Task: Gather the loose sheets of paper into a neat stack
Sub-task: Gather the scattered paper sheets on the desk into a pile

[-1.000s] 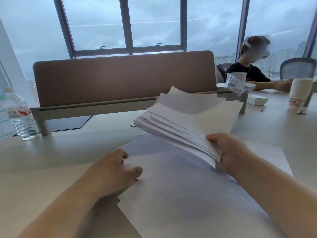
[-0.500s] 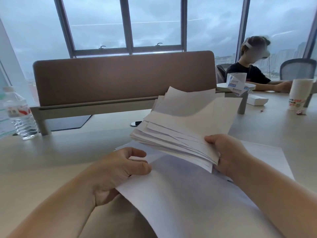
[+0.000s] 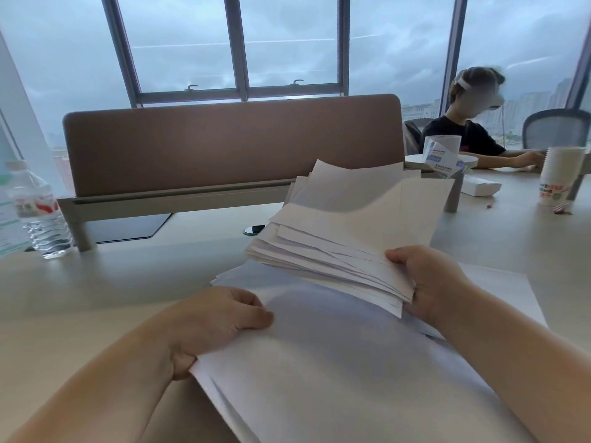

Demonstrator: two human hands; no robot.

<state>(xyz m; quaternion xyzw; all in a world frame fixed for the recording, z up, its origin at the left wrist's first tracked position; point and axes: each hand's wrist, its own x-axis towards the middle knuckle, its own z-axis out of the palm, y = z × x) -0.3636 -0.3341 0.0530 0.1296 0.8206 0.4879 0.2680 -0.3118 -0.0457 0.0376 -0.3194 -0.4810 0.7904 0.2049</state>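
we note the right hand (image 3: 431, 284) with fingers pinching an uneven paper stack (image 3: 345, 238) above the desk (image 3: 96, 298); the left hand (image 3: 211, 321) pinches a loose sheet (image 3: 335, 362) at its near-left edge.

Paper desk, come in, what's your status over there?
Right hand grips fanned bundle of sheets, held off the desk. Left hand pinches edge of loose sheet lying below. Stack uneven, not yet squared. Nothing in the way.

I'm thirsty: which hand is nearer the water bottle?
Left. The left hand pinches a sheet right of the water bottle; the right hand grips the stack, farther right.
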